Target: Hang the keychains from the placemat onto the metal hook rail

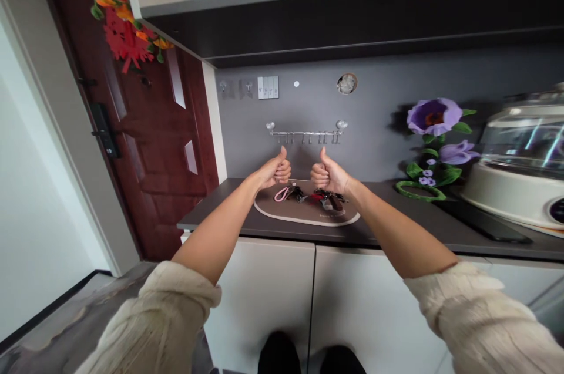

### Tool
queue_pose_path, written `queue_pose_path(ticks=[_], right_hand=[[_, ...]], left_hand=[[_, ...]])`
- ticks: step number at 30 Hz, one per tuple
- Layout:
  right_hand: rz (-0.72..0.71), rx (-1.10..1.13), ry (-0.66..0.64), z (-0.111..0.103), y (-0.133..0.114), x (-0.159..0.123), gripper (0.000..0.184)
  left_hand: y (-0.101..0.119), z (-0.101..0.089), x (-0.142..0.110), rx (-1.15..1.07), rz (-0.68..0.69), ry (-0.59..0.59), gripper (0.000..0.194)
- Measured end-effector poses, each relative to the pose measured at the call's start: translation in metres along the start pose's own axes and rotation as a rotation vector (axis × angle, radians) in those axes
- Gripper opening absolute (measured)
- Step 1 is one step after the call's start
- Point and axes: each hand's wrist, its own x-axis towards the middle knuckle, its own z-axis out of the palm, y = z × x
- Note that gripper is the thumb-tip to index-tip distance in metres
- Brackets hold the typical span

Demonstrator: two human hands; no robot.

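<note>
Both arms stretch forward over the counter. My left hand (pixel 275 169) is a fist with its thumb pointing up, and nothing shows in it. My right hand (pixel 329 174) makes the same thumbs-up fist, apart from the left. Beneath them lies a brown oval mat (pixel 286 211) with a pale rim. On it, below the left hand, are a pink loop strap (pixel 281 194) and a dark bunch of keys (pixel 298 193). A second bunch of keys (pixel 331 202), with red and brown parts, lies under the right hand. Behind the hands, a metal hook rail (pixel 304 133) is fixed to the wall.
A purple felt flower (pixel 434 117) and a rounded appliance (pixel 506 186) with a clear lid stand at right, a dark flat slab (pixel 489 224) before them. An overhanging shelf (pixel 352 16) spans above. At left is a dark red door (pixel 163 157).
</note>
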Motion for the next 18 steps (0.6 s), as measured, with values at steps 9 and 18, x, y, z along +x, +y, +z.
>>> queue_pose_path(ticks=[9, 18], right_hand=[[0.048, 0.122, 0.09, -0.008, 0.056, -0.013, 0.062], [0.045, 0.116, 0.104, -0.01, 0.054, -0.011, 0.06]], left_hand=[[-0.065, 0.002, -0.01, -0.094, -0.254, 0.039, 0.063], [-0.062, -0.003, -0.008, -0.065, -0.244, 0.079, 0.062]])
